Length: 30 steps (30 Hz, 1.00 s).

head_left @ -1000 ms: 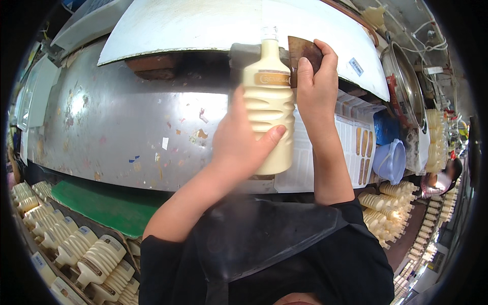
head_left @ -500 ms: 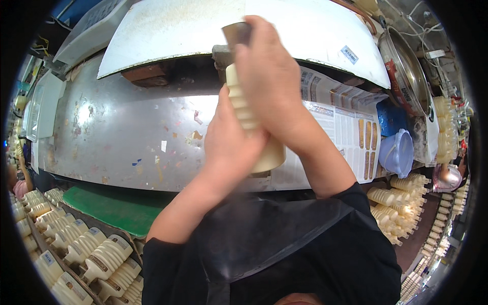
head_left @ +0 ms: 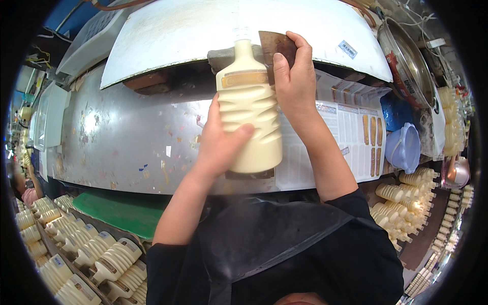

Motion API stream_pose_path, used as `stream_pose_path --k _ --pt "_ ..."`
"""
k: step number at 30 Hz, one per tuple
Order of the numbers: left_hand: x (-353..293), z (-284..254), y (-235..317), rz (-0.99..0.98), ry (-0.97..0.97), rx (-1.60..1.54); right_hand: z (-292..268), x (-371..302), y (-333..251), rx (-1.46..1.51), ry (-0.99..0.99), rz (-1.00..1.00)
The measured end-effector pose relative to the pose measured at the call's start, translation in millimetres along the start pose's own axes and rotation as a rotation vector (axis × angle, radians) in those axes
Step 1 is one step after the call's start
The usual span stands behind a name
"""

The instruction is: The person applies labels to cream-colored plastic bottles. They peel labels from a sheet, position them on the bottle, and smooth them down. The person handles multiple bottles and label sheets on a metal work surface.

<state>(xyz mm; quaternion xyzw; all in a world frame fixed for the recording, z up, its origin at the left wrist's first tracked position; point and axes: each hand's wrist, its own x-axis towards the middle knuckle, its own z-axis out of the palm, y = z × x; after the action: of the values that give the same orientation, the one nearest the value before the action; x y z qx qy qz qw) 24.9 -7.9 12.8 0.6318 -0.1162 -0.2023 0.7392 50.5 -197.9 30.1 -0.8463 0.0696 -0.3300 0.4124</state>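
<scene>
A cream-coloured plastic bottle (head_left: 251,109) with a wavy ribbed body lies with its neck pointing away from me. Across its shoulder runs a narrow gold-brown label (head_left: 245,79). My left hand (head_left: 219,142) grips the bottle's lower left side, thumb over the front. In my right hand (head_left: 296,89) is a thin dark brown scraper (head_left: 277,48), pinched between thumb and fingers beside the bottle's right shoulder. To the right, a sheet of labels (head_left: 330,150) covers that part of the metal table, with several gold-brown strips at its right side.
A white board (head_left: 178,30) rests on bricks (head_left: 146,81) along the back of the metal table (head_left: 101,147). On the right are a lilac bucket (head_left: 404,148) and a large metal pan (head_left: 406,66). Several similar bottles fill racks (head_left: 107,254) at lower left; more bottles (head_left: 404,203) stand at right.
My right hand has moved right, off the bottle's upper part, with the scraper. The bottle has turned so that its labelled face shows, and my left hand has shifted to its side.
</scene>
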Motion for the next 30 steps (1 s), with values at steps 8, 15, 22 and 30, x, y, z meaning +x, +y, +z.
stream_pose_path --k 8,15,22,30 --pt "3 -3 1 0.262 0.004 0.428 2 -5 16 0.052 0.058 -0.023" --pt "7 -6 -4 0.293 -0.013 0.397 -8 -3 12 0.349 -0.003 0.038" --pt "10 -8 -8 0.309 -0.021 0.358 3 -4 14 0.093 0.062 0.031" --pt "7 -8 -4 0.207 -0.007 0.328 -24 -17 -17 -0.023 0.166 -0.412"
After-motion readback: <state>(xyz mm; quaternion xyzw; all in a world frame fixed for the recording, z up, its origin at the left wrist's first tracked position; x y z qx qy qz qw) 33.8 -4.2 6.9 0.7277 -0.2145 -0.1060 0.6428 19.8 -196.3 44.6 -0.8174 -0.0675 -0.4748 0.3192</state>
